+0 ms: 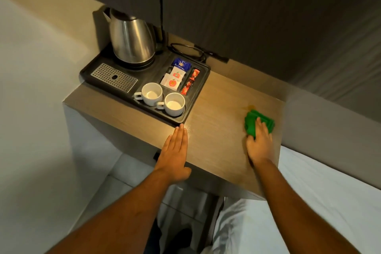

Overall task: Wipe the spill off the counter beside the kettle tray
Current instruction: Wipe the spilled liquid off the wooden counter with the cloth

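- My right hand (260,144) presses flat on a green cloth (255,122) on the counter (216,113), fingers together and laid over the cloth's near half, thumb at its left edge. Not a pinch as far as I can see, more palm-down pressure.
- Cloth sticks out beyond my fingertips on the far side and on both flanks.
- Spill (248,107): faint yellowish patch on the wood, just past the cloth's far edge, touching or nearly so. Edges are blurry, can't tell its full extent.
- Spill and cloth sit on the bare right part of the counter, well apart from the kettle tray (99,68) on the left.
- My left hand (175,150) lies flat on the counter's near edge, fingers straight and pressed together, thumb out to the side. It holds nothing.
- Left fingertips end just short of the tray's near right corner; can't tell if they touch it.
- On the tray: steel kettle (132,42) at the back, perforated metal grate (114,77) left, two white cups (161,100) at the front, sachets (175,76) in the right compartments.
- Black cord (191,50) lies coiled on the counter behind the tray.
- White bedding (321,202) lies below right of the counter.
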A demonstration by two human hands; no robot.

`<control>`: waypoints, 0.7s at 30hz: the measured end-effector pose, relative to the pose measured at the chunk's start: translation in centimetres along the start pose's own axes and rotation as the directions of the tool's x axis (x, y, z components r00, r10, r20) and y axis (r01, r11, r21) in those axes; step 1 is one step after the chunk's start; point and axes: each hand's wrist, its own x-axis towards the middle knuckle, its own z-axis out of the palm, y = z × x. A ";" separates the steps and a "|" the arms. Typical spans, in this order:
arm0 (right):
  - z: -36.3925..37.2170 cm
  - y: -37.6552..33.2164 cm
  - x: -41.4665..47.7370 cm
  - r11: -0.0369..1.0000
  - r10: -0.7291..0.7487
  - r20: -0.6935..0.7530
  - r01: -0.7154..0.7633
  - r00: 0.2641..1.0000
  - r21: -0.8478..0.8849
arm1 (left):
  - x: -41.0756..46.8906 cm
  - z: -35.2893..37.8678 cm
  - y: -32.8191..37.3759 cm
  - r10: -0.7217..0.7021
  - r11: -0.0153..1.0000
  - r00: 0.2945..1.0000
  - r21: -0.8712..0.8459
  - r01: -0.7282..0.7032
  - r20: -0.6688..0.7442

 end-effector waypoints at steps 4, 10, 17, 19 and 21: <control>4.4 -7.5 -1.0 0.989 -0.136 0.032 0.135 0.990 0.054 | -0.2 0.0 0.2 -0.011 1.000 1.000 -0.009 0.011 -0.006; 9.2 -8.7 -14.3 0.903 -0.428 0.230 0.422 0.874 0.077 | -0.5 0.2 0.1 0.010 0.994 0.996 -0.109 -0.019 -0.086; 7.1 -13.5 -1.5 0.931 -0.356 0.158 0.363 0.921 -0.018 | -0.2 0.4 0.8 -0.053 0.998 0.995 0.020 0.055 -0.084; 5.3 -12.9 3.4 0.956 -0.284 0.123 0.290 0.951 -0.034 | -0.2 0.4 0.7 -0.052 0.999 0.997 0.013 0.052 -0.066; 2.8 -9.6 7.8 0.983 -0.162 0.076 0.168 0.984 -0.079 | -0.2 0.3 0.6 -0.053 0.998 0.997 0.021 0.055 -0.059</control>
